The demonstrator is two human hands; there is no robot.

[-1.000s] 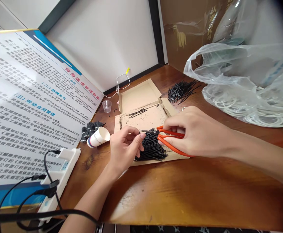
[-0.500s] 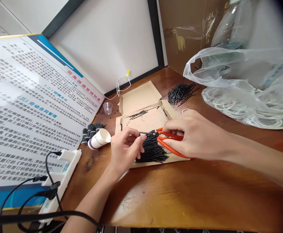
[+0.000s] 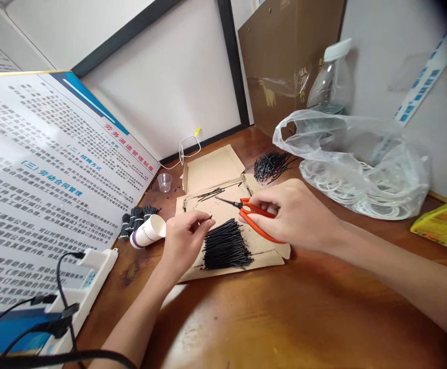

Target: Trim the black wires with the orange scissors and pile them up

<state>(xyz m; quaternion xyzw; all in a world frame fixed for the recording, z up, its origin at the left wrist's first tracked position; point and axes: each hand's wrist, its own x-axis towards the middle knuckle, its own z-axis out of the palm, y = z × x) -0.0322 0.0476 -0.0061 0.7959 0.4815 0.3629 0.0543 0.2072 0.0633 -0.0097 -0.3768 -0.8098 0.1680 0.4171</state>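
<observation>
Thin black strips (image 3: 225, 246) lie piled on the near half of the opened tan cardboard box (image 3: 213, 166). At the box's left edge, the left hand (image 3: 185, 238) pinches a tiny dark piece (image 3: 210, 217); over its right edge, the right hand (image 3: 292, 218) is wrapped round orange-handled metal scissors (image 3: 241, 204). Left of the box lies a tipped white paper cup (image 3: 146, 233); right of it, a clear plastic bag (image 3: 361, 179) holding white coils. The box rests on a glossy brown wooden table (image 3: 284, 307) before a white panel (image 3: 165, 77). The scissor tips, earlier at the left fingertips, now sit apart from them.
</observation>
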